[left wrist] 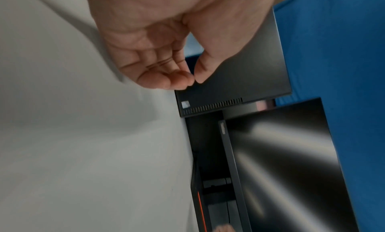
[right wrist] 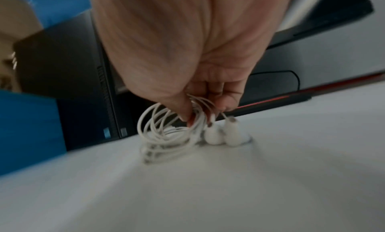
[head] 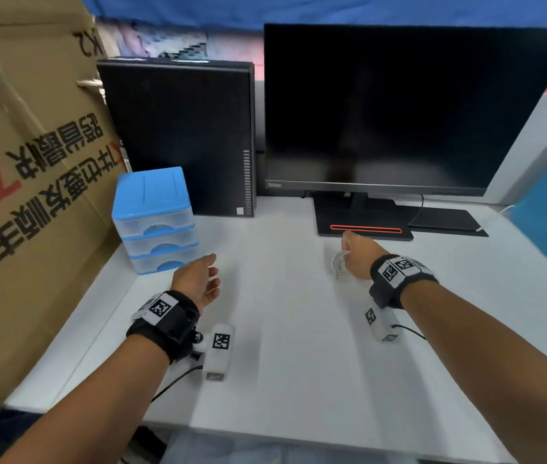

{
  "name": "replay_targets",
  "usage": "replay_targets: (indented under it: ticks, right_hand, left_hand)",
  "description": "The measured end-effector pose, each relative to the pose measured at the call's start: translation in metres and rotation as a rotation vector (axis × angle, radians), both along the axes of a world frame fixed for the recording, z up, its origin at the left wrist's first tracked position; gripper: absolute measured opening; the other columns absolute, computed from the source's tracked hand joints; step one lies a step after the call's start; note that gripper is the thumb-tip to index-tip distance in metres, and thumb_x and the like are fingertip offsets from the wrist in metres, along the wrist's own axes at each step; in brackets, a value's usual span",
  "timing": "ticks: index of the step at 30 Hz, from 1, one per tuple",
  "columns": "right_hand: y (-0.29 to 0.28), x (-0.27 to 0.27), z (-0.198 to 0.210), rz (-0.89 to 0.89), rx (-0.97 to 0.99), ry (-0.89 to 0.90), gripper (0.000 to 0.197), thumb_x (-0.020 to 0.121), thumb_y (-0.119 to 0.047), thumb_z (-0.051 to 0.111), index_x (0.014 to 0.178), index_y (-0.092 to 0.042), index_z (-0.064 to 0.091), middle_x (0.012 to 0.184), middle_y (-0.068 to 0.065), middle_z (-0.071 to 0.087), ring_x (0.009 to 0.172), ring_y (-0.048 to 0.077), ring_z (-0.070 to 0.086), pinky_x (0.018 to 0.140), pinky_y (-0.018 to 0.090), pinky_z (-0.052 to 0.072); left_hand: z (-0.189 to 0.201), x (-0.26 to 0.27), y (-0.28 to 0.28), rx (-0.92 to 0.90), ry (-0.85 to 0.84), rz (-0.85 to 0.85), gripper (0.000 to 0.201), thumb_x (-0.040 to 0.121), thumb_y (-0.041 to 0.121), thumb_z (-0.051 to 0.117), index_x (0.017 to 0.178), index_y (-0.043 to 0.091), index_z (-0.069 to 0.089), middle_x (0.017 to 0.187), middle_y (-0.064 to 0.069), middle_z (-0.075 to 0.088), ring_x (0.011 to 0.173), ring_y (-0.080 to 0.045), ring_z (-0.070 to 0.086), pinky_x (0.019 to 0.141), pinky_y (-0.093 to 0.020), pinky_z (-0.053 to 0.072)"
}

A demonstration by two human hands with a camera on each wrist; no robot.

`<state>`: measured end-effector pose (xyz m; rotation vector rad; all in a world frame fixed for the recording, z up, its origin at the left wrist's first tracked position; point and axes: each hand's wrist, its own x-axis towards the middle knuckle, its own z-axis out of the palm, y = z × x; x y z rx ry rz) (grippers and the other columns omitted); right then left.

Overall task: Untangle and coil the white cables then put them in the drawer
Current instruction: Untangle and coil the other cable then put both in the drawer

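Risk noted: white cables point(right wrist: 166, 133), coiled in loose springy loops, are pinched only at the top by the right hand point(right wrist: 200, 80); the thin, slick cord could unspool, and the two rounded end pieces dangling at the bench point(head: 282, 329) may snag. Coil sits centre-right of the head view, blurred, possibly resting on the matte surface. Left hand point(head: 200, 281) is relaxed and empty near the translucent blue-topped drawer unit point(head: 156, 221), whose drawers look closed.

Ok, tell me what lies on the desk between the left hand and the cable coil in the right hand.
Nothing: in the head view only bare white desk separates the left hand from the cable coil.
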<state>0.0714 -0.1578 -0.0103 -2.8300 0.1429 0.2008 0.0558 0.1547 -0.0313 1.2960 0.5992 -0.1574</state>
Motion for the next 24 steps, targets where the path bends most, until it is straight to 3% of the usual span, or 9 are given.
replay_targets:
  ticks: [6,9,12,15,18,20,22,24]
  right_hand:
    - [0.021,0.008,0.036,0.098,0.106,-0.083,0.017,0.085,-0.008,0.062,0.094,-0.019,0.053,0.086,0.002,0.06,0.078,0.022,0.06,0.06,0.028,0.045]
    - [0.039,0.014,0.063,0.168,0.143,-0.103,0.017,0.082,-0.011,0.07,0.085,-0.021,0.057,0.082,-0.001,0.06,0.071,0.019,0.058,0.061,0.027,0.047]
    - [0.058,0.015,0.085,0.222,0.177,-0.109,0.018,0.082,-0.014,0.074,0.079,-0.022,0.059,0.081,0.002,0.065,0.07,0.02,0.061,0.067,0.035,0.055]
    - [0.078,0.012,0.1,0.268,0.205,-0.14,0.011,0.083,-0.012,0.074,0.083,-0.015,0.063,0.082,0.009,0.071,0.068,0.022,0.062,0.07,0.037,0.056]
    - [0.098,0.007,0.109,0.321,0.293,-0.149,0.011,0.082,-0.008,0.074,0.087,-0.007,0.064,0.078,0.012,0.072,0.061,0.015,0.058,0.062,0.03,0.051]
    - [0.109,0.003,0.11,0.356,0.355,-0.128,0.011,0.082,-0.006,0.074,0.086,-0.006,0.064,0.069,0.005,0.069,0.052,0.008,0.054,0.056,0.025,0.047]
    - [0.117,0.001,0.106,0.382,0.393,-0.103,0.012,0.083,-0.005,0.075,0.084,-0.008,0.063,0.061,-0.003,0.067,0.047,0.004,0.052,0.054,0.024,0.045]
    - [0.122,0.0,0.103,0.392,0.419,-0.082,0.011,0.084,-0.007,0.074,0.083,-0.011,0.064,0.059,-0.007,0.065,0.048,0.005,0.053,0.056,0.026,0.046]
  left_hand:
    - [0.0,0.008,0.049,-0.166,-0.016,0.155,0.004,0.094,0.018,0.057,0.091,0.016,0.056,0.089,-0.004,0.056,0.065,-0.016,0.052,0.058,-0.025,0.047]
    - [0.002,0.013,0.06,-0.219,-0.023,0.166,0.018,0.095,0.019,0.054,0.111,0.011,0.056,0.092,-0.006,0.056,0.065,-0.017,0.056,0.048,-0.022,0.051]
    - [0.003,0.014,0.062,-0.245,-0.025,0.168,0.038,0.096,0.021,0.053,0.131,0.007,0.05,0.089,-0.008,0.055,0.067,-0.02,0.059,0.046,-0.023,0.051]
    - [0.012,0.0,0.048,-0.282,-0.029,0.068,0.044,0.094,0.032,0.06,0.129,0.007,0.048,0.1,-0.007,0.059,0.08,-0.023,0.064,0.056,-0.028,0.053]
    - [0.027,-0.015,0.019,-0.207,-0.146,-0.181,0.067,0.078,0.054,0.072,0.13,0.019,0.051,0.124,-0.003,0.06,0.109,-0.023,0.063,0.084,-0.037,0.055]
    - [0.036,-0.022,-0.002,-0.196,-0.224,-0.343,0.075,0.068,0.059,0.073,0.13,0.023,0.052,0.129,-0.002,0.058,0.117,-0.023,0.059,0.097,-0.042,0.052]
    - [0.045,-0.024,-0.017,-0.195,-0.257,-0.442,0.065,0.073,0.055,0.072,0.126,0.02,0.058,0.125,-0.002,0.064,0.115,-0.022,0.062,0.1,-0.041,0.05]
    - [0.049,-0.023,-0.025,-0.167,-0.298,-0.448,0.043,0.083,0.041,0.072,0.116,0.015,0.067,0.111,-0.004,0.072,0.103,-0.02,0.068,0.092,-0.034,0.054]
